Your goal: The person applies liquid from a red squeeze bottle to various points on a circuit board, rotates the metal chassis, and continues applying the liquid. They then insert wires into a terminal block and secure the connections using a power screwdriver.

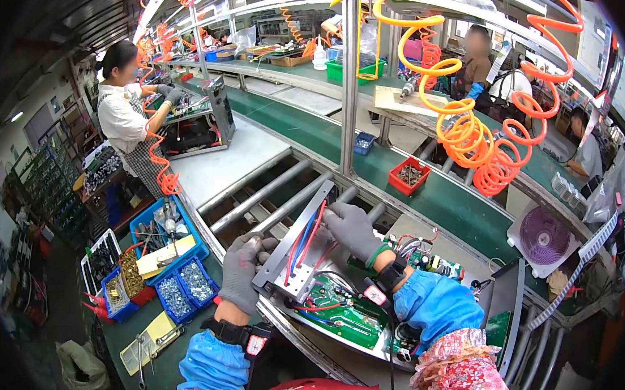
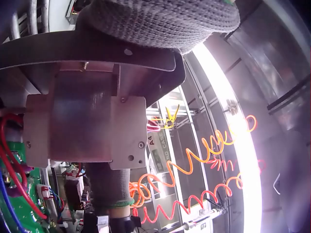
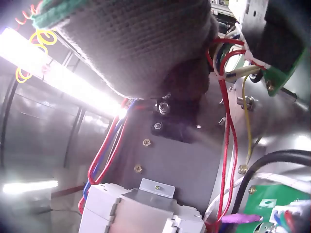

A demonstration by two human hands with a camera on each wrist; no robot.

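Note:
A grey metal panel [image 1: 296,241] stands tilted up over an open chassis [image 1: 511,310] with green circuit boards [image 1: 340,313]. My gloved left hand [image 1: 240,273] grips the panel's left edge; in the left wrist view its glove [image 2: 160,22] lies over the rim. At the panel's upper inner side, my gloved right hand [image 1: 353,233] holds on with curled fingers. The right wrist view shows that glove [image 3: 141,48] against a black block [image 3: 172,124] screwed to the panel, with the fingertips hidden. A pale, boxy part [image 1: 295,282] sits low on the panel. Red and blue wires [image 1: 305,242] run along it.
Blue bins of small hardware [image 1: 194,281] and a blue tool tray [image 1: 182,247] lie to the left. Wrenches [image 1: 143,357] rest nearby. Steel rollers [image 1: 262,195] lie beyond the panel. A red bin [image 1: 408,176] stands on the green bench. Coiled hoses [image 1: 468,141] hang above. Another person [image 1: 126,109] works at left.

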